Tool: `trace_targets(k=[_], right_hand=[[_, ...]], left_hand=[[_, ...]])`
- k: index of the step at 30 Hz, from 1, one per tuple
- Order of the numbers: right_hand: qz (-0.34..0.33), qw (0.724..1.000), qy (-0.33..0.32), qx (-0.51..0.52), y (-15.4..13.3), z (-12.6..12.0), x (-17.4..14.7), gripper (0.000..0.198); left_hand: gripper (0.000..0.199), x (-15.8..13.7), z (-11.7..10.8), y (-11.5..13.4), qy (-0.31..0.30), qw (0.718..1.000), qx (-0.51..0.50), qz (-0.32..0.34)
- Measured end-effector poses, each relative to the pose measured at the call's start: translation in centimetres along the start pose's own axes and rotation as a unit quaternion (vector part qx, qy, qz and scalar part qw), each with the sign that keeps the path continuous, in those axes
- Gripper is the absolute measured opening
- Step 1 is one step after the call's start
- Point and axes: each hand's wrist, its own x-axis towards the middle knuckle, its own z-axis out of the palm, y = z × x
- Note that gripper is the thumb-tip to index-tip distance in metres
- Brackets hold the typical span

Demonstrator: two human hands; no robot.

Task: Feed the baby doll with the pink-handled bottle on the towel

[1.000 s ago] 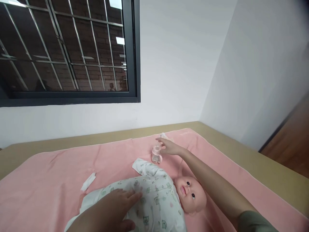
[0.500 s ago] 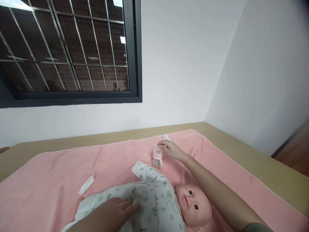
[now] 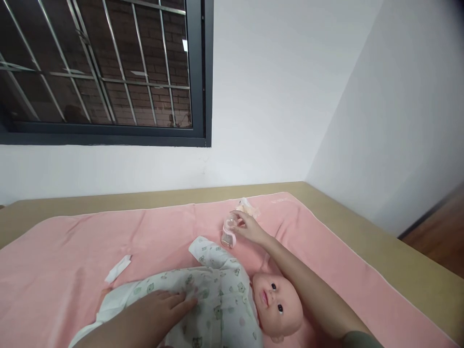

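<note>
Your right hand (image 3: 248, 227) wraps fingers round the upright baby bottle (image 3: 228, 233), w/ doll (image 3: 217, 304) nearer you; left hand (image 3: 159, 309) lies flat, open, on doll's chest.

Your left hand (image 3: 159, 311) covers part of the doll's (image 3: 217, 304) printed suit, and your left forearm runs off the bottom edge. The doll's legs and lower body are cut off there too, so you cannot see how they lie. Your right hand (image 3: 248, 227) hides the far side of the small pink bottle (image 3: 228, 233); whether your fingers close round its top is too small to tell. The crumpled wrapper (image 3: 248, 208) beyond it is partly hidden by your fingers. The white scrap (image 3: 118, 268) is too small to identify.
</note>
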Motion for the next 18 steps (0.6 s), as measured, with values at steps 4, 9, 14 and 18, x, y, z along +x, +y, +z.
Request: trace_targets(k=[4, 9, 14, 18], right_hand=[[-0.001, 1.0, -0.003, 0.009, -0.2, -0.1, 0.3, 0.052], [-0.022, 0.999, -0.03, -0.035, -0.6, -0.6, 0.2, 0.046], [-0.029, 0.994, -0.062, -0.088, -1.1, -0.9, 0.2, 0.05], [-0.007, 0.997, -0.042, -0.061, -1.4, -1.0, 0.5, 0.056]], left_hand=[[0.068, 0.3, 0.7, -1.1, 0.0, 1.0, -0.009, -0.005], [0.068, 0.4, 0.5, -1.1, -0.004, 1.0, -0.016, -0.005], [0.069, 0.2, -0.1, -0.5, -0.008, 1.0, -0.027, 0.01], [0.07, 0.0, -0.7, 0.1, 0.005, 0.999, -0.03, 0.022]])
